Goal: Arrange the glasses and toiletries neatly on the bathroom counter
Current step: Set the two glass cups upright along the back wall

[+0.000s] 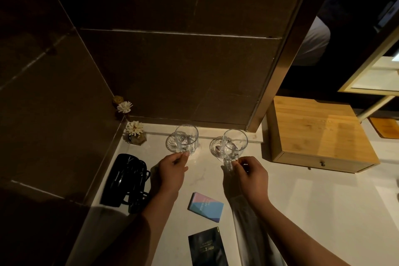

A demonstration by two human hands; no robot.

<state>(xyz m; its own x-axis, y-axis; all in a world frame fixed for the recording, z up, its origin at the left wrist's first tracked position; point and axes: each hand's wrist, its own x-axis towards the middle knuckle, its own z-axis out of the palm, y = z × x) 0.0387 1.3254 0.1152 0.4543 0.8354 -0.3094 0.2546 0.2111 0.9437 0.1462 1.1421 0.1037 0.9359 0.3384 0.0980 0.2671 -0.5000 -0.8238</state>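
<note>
White marble-look counter [291, 196], dim warm light, dark brown tiled wall behind and to the left. Landmark: bamboo drawer box [319, 136] at the counter's back right.

Two clear glass mugs stand left of the box along the back edge, each on a glass coaster: right mug [234, 143] nearer the box, left mug [186, 139] further left, apart from each other.

Left hand [172, 170]: thumb and fingers pinched on the left mug's handle. Right hand [250, 175]: fingers curled, pinching the right mug's handle.

Far left of the box, in the wall corner: small flower diffuser [135, 134]. In front of it, a black hair dryer with coiled cord [127, 183].

Nearer the camera than the box, between the forearms: blue-pink packet [205, 206], flat; black packet [207, 246] closer still.
</note>
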